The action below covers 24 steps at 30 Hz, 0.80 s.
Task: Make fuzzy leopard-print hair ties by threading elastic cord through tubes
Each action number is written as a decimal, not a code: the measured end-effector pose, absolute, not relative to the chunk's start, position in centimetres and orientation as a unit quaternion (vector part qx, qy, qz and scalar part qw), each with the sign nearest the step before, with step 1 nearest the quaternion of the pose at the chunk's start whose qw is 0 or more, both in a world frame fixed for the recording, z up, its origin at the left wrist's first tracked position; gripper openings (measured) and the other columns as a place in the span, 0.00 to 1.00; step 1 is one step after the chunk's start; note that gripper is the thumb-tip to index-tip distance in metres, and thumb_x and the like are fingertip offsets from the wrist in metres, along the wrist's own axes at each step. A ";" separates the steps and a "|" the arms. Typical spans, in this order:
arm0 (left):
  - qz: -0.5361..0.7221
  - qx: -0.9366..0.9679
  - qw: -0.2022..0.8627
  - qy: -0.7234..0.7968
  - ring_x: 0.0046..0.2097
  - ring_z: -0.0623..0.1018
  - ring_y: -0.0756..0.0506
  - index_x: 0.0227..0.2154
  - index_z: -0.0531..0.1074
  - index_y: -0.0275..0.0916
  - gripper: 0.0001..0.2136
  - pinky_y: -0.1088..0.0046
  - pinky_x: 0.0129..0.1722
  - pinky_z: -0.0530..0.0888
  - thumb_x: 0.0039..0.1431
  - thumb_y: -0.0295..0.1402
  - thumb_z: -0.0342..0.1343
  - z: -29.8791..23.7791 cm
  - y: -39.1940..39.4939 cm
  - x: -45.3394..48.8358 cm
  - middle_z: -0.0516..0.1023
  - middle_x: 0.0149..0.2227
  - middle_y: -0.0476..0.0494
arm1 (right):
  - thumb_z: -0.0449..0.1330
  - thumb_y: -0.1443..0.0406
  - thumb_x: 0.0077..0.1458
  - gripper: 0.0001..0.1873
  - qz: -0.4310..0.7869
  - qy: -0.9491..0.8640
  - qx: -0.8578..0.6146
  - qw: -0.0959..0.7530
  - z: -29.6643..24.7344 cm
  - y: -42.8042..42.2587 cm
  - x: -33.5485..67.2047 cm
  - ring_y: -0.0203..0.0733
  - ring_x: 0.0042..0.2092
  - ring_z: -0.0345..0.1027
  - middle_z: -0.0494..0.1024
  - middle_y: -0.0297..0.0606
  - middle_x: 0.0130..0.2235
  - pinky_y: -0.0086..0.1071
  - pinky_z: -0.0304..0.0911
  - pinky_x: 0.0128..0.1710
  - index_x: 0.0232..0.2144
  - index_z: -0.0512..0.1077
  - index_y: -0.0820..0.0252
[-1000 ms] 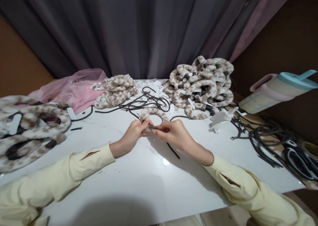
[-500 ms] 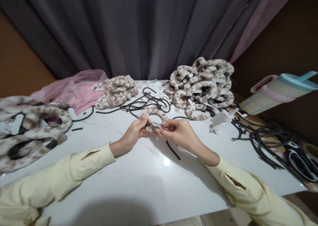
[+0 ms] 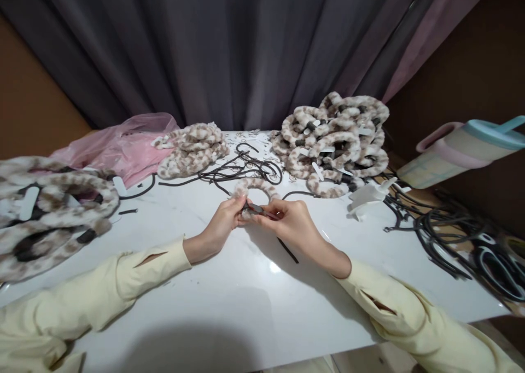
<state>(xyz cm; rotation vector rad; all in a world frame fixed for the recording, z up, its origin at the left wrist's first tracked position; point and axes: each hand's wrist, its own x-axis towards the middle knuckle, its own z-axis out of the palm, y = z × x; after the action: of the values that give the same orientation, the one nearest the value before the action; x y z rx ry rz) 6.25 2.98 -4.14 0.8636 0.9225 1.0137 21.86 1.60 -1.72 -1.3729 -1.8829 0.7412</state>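
Observation:
A furry cream-and-brown spotted headband (image 3: 255,185) arches over the white table (image 3: 229,307) just beyond my hands. My left hand (image 3: 223,222) pinches one end of it between thumb and fingers. My right hand (image 3: 287,220) is closed on the same end, fingertips meeting the left hand's, with a small dark-and-pale piece at that end between them. A thin dark strip (image 3: 287,250) runs out from under my right hand toward me. Both cream sleeves rest on the table.
Heaps of similar furry headbands lie at the back right (image 3: 336,138), back centre (image 3: 191,149) and far left (image 3: 45,214). Bare dark bands tangle at centre back (image 3: 241,170) and right (image 3: 451,231). A pink plastic bag (image 3: 118,149), white clips (image 3: 369,195) and a pastel jug (image 3: 459,149) stand around.
Barely anything differs. My right hand's fingers have shifted slightly at the headband's end, drawing a little out to the right and back in; the left hand keeps its pinch.

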 end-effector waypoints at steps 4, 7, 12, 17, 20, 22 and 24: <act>0.464 0.389 0.672 0.425 0.27 0.72 0.52 0.29 0.69 0.34 0.20 0.77 0.30 0.70 0.48 0.48 0.61 -4.1 2.7 6.5 0.72 0.25 0.48 | 0.62 0.66 0.47 0.12 0.242 -0.734 -0.526 0.356 -2.0 1.6 21.1 0.29 0.20 0.52 0.65 0.29 0.17 0.25 0.48 0.21 0.16 0.65 0.63; 0.466 0.390 0.673 0.421 0.27 0.72 0.52 0.29 0.68 0.34 0.20 0.77 0.30 0.69 0.47 0.49 0.61 -4.2 2.8 6.4 0.73 0.25 0.48 | 0.62 0.66 0.47 0.13 0.230 -0.739 -0.523 0.357 -2.0 1.7 20.9 0.29 0.20 0.52 0.64 0.29 0.16 0.25 0.47 0.21 0.16 0.65 0.62; 0.443 0.412 0.688 0.400 0.32 0.76 0.48 0.32 0.70 0.34 0.23 0.73 0.35 0.70 0.49 0.52 0.58 -4.2 3.1 6.1 0.76 0.29 0.44 | 0.62 0.61 0.47 0.14 0.265 -0.714 -0.533 0.369 -1.8 1.9 21.5 0.30 0.21 0.52 0.65 0.29 0.17 0.26 0.49 0.22 0.17 0.67 0.63; 0.411 0.449 0.693 0.387 0.36 0.77 0.44 0.31 0.70 0.33 0.23 0.69 0.41 0.70 0.47 0.51 0.60 -4.1 3.4 6.0 0.78 0.31 0.41 | 0.63 0.57 0.44 0.15 0.363 -0.664 -0.534 0.378 -1.6 2.0 22.2 0.32 0.23 0.57 0.69 0.33 0.20 0.27 0.52 0.23 0.21 0.71 0.64; 0.416 0.448 0.692 0.383 0.36 0.78 0.44 0.32 0.70 0.33 0.22 0.67 0.41 0.71 0.48 0.51 0.60 -4.3 3.5 5.9 0.78 0.32 0.42 | 0.65 0.57 0.42 0.14 0.384 -0.650 -0.538 0.374 -1.5 2.0 22.4 0.32 0.23 0.58 0.70 0.33 0.20 0.27 0.53 0.22 0.21 0.71 0.64; 0.420 0.445 0.690 0.387 0.35 0.78 0.44 0.31 0.69 0.34 0.21 0.68 0.41 0.71 0.49 0.51 0.59 -4.3 3.5 5.8 0.78 0.31 0.42 | 0.65 0.58 0.42 0.14 0.385 -0.650 -0.542 0.368 -1.3 2.0 22.5 0.32 0.22 0.58 0.71 0.33 0.21 0.27 0.54 0.22 0.21 0.71 0.64; 0.424 0.440 0.692 0.384 0.35 0.78 0.44 0.31 0.69 0.35 0.21 0.69 0.40 0.71 0.49 0.50 0.59 -4.4 3.5 5.7 0.78 0.30 0.43 | 0.65 0.58 0.42 0.14 0.381 -0.652 -0.546 0.363 -1.1 2.0 22.6 0.32 0.22 0.59 0.71 0.34 0.22 0.27 0.53 0.22 0.21 0.72 0.65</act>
<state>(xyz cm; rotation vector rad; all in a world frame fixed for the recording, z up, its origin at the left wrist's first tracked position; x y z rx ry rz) 5.73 3.54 -4.39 0.9833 0.8581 0.9481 22.59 2.00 -1.12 -1.4050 -1.6774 0.9818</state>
